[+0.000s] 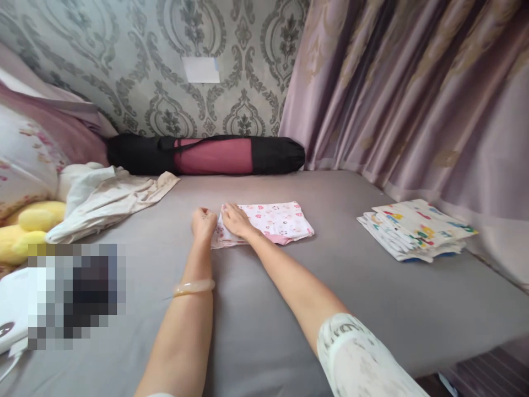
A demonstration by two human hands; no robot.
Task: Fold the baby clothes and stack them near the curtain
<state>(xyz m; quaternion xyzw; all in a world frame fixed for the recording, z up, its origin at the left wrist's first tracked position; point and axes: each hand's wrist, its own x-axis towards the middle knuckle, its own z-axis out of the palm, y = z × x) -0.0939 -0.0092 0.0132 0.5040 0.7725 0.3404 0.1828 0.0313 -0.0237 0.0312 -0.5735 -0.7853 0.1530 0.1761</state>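
A folded white cloth with a pink and red print point(283, 218) lies on the grey sheet point(264, 309) in front of me. My right hand point(237, 220) rests flat on its left part, fingers stretched out. My left hand point(204, 223) is closed at the cloth's left edge, its fingers curled in; whatever they pinch is hidden. A pale bangle point(194, 287) is on my left forearm.
A stack of folded cloths with colourful prints point(421, 229) sits at the right. A black and maroon roll bag point(212, 155) lies along the wall. At the left are a crumpled pale cloth point(111, 198), a yellow plush point(31, 226) and a white device with a cable point(14, 309).
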